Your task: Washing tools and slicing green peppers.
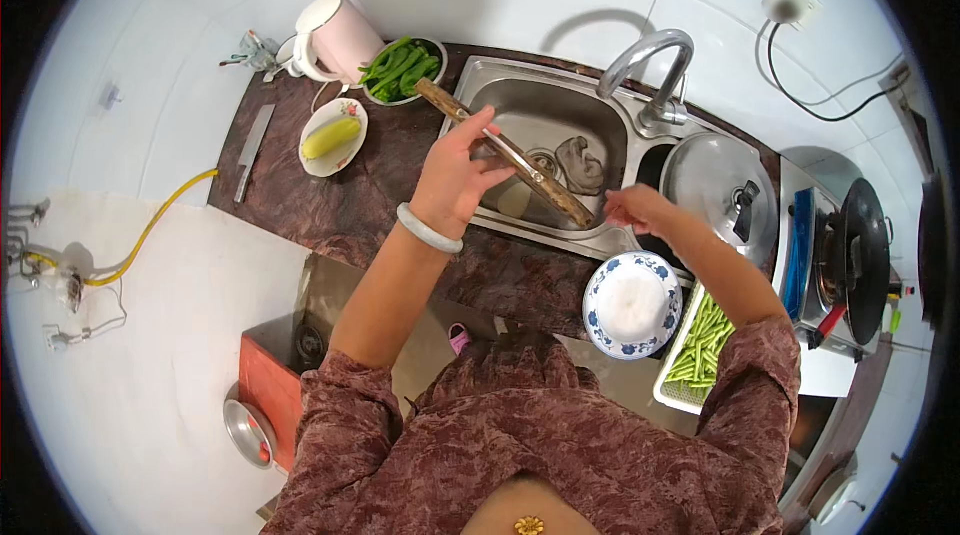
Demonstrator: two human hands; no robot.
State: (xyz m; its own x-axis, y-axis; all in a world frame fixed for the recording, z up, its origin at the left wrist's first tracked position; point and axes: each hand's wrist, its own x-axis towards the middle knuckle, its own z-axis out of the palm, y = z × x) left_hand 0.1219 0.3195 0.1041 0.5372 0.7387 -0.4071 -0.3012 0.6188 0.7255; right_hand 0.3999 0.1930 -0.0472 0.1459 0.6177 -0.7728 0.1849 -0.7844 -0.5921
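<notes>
Over the sink, my left hand (461, 160) holds a worn wooden board (559, 197), seen edge-on, with a metal strip along its edge. It slants from upper left to lower right. My right hand (630, 208) is a little right of the board's lower end, fingers curled and slightly blurred; whether it holds anything small cannot be seen. Below the board, a wet grey cloth (581, 166) lies in the steel sink (517, 96) beside the drain. A blue-and-white plate (632, 265) is at the counter's front edge, below my right hand.
Left of the sink are a bowl of green peppers (409, 69), a pink kettle (345, 36), a dish with a peeled vegetable (332, 137) and a cleaver (255, 141). The faucet (664, 77) arches behind. Right are a large lid (712, 182), a basket of green beans (701, 347) and a wok (866, 257).
</notes>
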